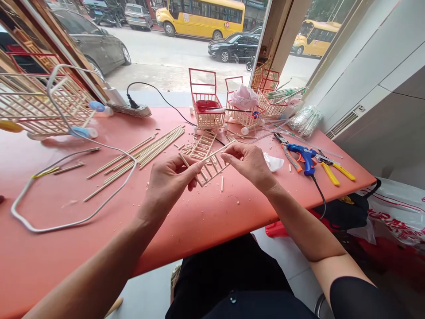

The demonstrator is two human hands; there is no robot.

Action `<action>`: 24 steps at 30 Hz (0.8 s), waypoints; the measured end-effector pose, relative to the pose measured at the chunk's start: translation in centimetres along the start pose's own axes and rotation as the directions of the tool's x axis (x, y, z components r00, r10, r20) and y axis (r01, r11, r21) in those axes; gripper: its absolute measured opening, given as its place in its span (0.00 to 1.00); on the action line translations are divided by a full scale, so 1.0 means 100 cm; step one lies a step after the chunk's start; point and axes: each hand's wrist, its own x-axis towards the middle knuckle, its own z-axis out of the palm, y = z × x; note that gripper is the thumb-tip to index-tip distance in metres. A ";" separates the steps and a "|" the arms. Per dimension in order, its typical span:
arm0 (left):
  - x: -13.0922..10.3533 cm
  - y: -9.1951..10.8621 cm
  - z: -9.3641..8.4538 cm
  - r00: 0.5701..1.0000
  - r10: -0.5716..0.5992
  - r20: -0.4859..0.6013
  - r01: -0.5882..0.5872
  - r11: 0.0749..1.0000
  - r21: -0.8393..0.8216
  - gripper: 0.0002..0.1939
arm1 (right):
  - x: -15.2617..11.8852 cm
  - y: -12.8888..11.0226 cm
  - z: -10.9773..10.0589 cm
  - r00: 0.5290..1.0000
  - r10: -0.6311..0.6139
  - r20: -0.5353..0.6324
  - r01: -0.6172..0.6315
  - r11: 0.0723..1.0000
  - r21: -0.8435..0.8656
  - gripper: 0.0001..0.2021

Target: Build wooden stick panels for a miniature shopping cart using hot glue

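A small wooden stick frame with several crossbars is held up over the pink table. My left hand pinches its left end between thumb and fingers. At the frame's upper right end, my right hand is closed with thumb and forefinger together on it. Just behind the hands lies another ladder-like stick piece, among short cut sticks. A bundle of long thin sticks rests left of it. Small wood bits are scattered under and around the hands.
Behind stand a small stick cart with red trim and another cart holding pink cloth. Right are pliers, a blue glue gun and yellow-handled cutters. A white cable loops left, near a larger stick basket.
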 end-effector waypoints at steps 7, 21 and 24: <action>0.000 -0.003 0.001 1.000 0.015 -0.003 -0.015 1.000 -0.013 0.09 | 0.000 0.002 0.003 1.000 -0.027 -0.012 0.025 0.992 -0.121 0.06; 0.002 -0.007 0.002 1.000 0.011 -0.010 -0.011 1.000 -0.021 0.08 | 0.000 0.004 0.006 1.000 -0.021 0.005 0.022 0.961 -0.276 0.06; 0.002 -0.006 0.003 1.000 0.004 -0.011 -0.004 1.000 -0.018 0.09 | 0.001 0.006 0.007 1.000 -0.022 0.005 0.022 0.960 -0.278 0.07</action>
